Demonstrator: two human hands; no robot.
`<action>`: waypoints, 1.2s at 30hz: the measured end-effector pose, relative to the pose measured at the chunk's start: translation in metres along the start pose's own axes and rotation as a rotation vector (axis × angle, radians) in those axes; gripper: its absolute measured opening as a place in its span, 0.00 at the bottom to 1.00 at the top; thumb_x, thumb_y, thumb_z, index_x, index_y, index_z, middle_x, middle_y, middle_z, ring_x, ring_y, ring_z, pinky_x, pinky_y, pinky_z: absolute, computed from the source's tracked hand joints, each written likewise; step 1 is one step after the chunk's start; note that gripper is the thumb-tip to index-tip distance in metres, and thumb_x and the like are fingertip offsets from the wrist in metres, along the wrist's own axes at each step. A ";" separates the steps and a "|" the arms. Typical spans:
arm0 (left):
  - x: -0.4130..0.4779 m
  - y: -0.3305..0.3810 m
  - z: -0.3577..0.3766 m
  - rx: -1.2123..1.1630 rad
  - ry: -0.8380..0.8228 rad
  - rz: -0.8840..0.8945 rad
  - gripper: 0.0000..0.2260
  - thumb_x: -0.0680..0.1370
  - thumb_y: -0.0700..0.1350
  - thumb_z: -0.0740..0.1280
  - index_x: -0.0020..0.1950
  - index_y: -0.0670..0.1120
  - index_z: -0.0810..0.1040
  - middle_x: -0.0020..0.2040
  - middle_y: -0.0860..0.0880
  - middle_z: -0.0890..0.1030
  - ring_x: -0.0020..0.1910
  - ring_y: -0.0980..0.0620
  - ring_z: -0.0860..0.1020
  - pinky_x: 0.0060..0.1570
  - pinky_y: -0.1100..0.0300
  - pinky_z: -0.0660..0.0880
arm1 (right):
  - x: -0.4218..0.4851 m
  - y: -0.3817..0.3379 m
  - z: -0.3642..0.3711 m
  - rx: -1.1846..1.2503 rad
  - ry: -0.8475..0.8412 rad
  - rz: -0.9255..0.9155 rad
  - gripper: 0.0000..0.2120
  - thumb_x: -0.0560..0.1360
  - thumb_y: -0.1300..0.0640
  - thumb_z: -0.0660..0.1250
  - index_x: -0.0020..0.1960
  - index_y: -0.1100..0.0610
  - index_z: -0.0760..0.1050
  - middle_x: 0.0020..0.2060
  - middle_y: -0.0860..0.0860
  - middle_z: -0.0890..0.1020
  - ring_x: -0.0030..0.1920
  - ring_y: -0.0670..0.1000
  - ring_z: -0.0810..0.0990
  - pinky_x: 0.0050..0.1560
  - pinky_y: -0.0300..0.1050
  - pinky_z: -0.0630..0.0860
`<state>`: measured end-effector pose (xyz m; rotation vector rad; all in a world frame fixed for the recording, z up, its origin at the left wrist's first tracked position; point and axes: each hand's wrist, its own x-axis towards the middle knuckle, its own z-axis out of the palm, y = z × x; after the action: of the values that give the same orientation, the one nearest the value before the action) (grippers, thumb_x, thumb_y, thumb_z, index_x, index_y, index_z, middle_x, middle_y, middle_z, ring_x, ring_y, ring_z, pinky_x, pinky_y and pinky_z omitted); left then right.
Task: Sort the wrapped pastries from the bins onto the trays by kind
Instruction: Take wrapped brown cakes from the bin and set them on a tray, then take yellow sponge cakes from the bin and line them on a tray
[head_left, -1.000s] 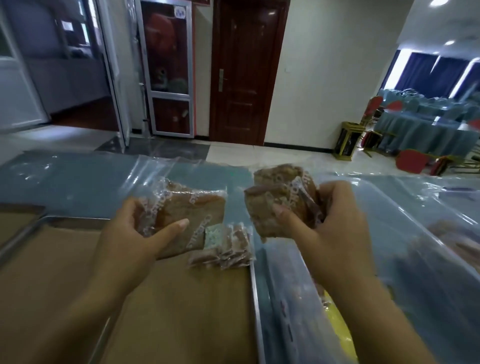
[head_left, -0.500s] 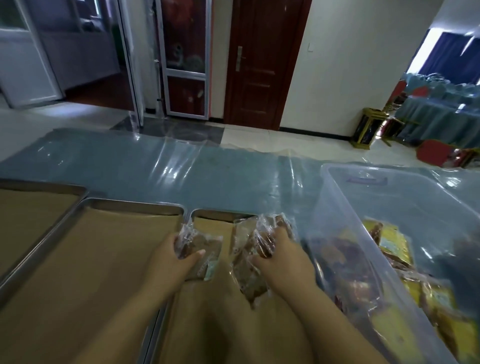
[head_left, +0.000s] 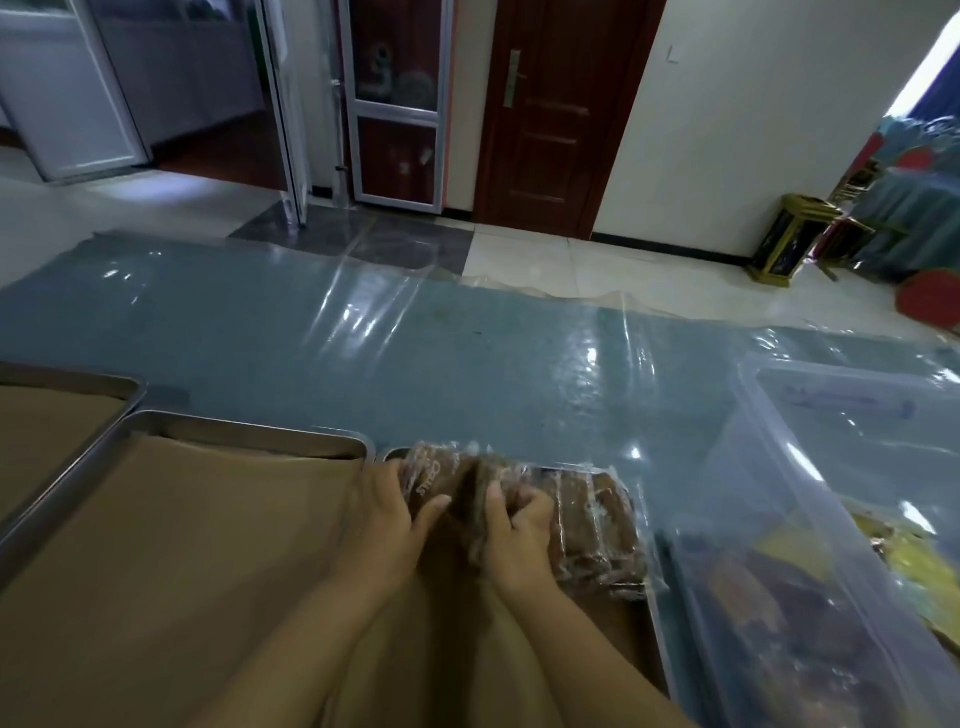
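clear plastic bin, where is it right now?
Head view, right side: the clear plastic bin sits on the plastic-covered table, directly right of the tray where both hands press brown wrapped pastries.

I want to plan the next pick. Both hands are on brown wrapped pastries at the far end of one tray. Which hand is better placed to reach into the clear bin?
Right. The right hand lies nearer the clear bin, which stands on its side. The left hand would probably have to cross over it.

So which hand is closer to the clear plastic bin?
The right hand. It rests on the wrapped pastries just left of the clear plastic bin; the left hand lies further left, near the middle tray.
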<state>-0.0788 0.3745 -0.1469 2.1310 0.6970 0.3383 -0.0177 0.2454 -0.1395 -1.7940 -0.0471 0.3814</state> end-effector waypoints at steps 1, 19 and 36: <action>0.000 -0.002 0.005 0.050 -0.009 0.041 0.26 0.75 0.58 0.64 0.67 0.48 0.59 0.64 0.47 0.66 0.63 0.49 0.67 0.58 0.57 0.69 | 0.002 0.008 -0.001 -0.066 -0.030 -0.007 0.08 0.77 0.46 0.62 0.48 0.46 0.62 0.50 0.52 0.71 0.53 0.54 0.74 0.52 0.51 0.76; -0.002 -0.031 0.028 0.321 -0.137 0.329 0.23 0.76 0.49 0.65 0.70 0.51 0.65 0.69 0.52 0.65 0.66 0.52 0.63 0.64 0.59 0.65 | 0.006 0.035 -0.036 -1.120 0.015 -0.289 0.28 0.73 0.38 0.62 0.69 0.47 0.65 0.66 0.46 0.72 0.68 0.52 0.63 0.66 0.56 0.60; -0.079 0.036 -0.025 0.196 -0.146 0.384 0.14 0.73 0.55 0.68 0.57 0.56 0.74 0.58 0.58 0.72 0.55 0.56 0.73 0.52 0.56 0.74 | -0.082 -0.054 -0.100 -0.979 -0.041 -0.407 0.16 0.74 0.43 0.65 0.58 0.48 0.72 0.52 0.48 0.79 0.47 0.50 0.77 0.45 0.46 0.76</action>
<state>-0.1409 0.3266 -0.1028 2.4485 0.2408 0.3237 -0.0581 0.1469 -0.0483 -2.6543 -0.7219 0.0845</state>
